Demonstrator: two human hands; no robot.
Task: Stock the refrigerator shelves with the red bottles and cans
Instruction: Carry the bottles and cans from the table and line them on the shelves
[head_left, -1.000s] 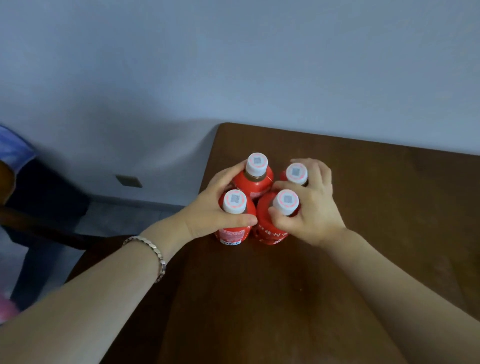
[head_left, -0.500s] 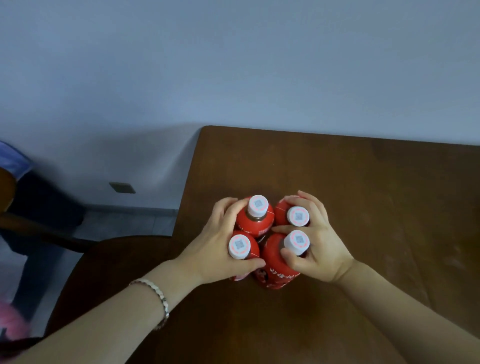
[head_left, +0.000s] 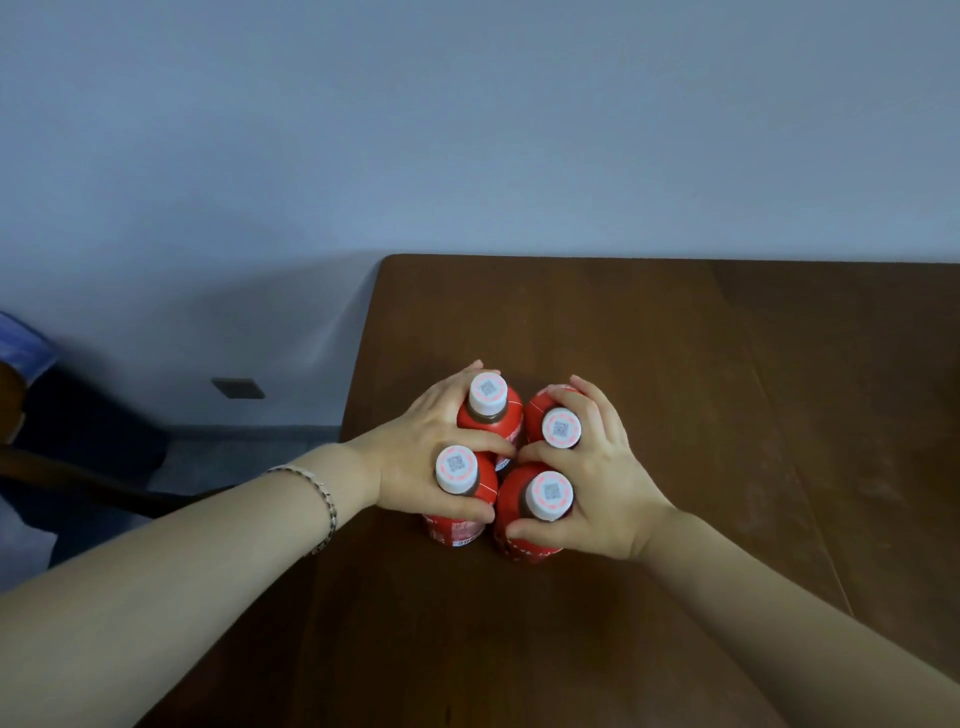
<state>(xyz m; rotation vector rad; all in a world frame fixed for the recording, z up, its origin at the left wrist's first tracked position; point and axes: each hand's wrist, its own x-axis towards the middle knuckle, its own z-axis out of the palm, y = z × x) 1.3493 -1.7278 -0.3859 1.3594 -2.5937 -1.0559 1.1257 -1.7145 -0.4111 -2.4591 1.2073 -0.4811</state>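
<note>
On the tabletop (head_left: 675, 364) four upright red bottles (head_left: 488, 415) cluster cap-up; I see left hand (head_left: 415, 457) clenched around the left pair, right hand (head_left: 597, 483) around the right pair.

both hands (head_left: 415, 457) gripping red bottles (head_left: 491, 415), table (head_left: 675, 364)

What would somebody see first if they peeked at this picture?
Four red bottles with white caps, bunched in a tight square near the left edge of a dark brown table. The left hand wraps the two on the left and the right hand wraps the two on the right. A silver bracelet circles the left wrist.
</note>
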